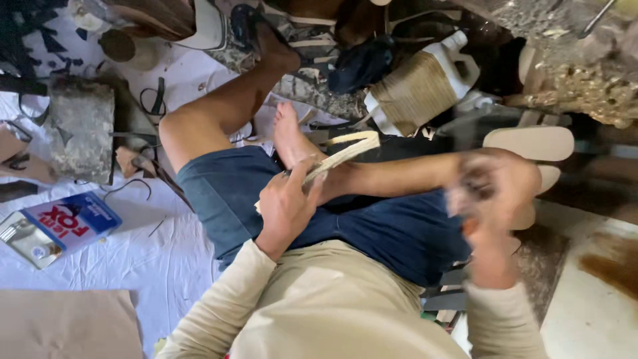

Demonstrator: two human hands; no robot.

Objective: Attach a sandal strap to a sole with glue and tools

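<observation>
Resting across the lap, over the dark blue shorts [372, 226] and just beside the bare foot [289, 136], a pale woven strap [342, 154] is held at its near end by the left hand [286, 209]. The fingers [302, 174] are curled closely around that end, so the grip is narrow and shut on the strap, while the far end curves free above the shin. The strap is judged to be light and pliant, bending under its own length, with a rough plaited surface that is unlikely to slip; it is best taken near one end, as it is now, or pinched flat across its width so that the weave is not crushed or frayed. The right hand [492, 189] is badly blurred by motion; something dark appears to be in or on it, but whether it is closed around anything cannot be told. Pale flat soles [531, 143] are seen just beyond that hand. A white jug [458, 63] partly wrapped in woven straw lies further off, and a blue and red tin [56, 226] is set on the white sheet [166, 266], well apart from both hands.
</observation>
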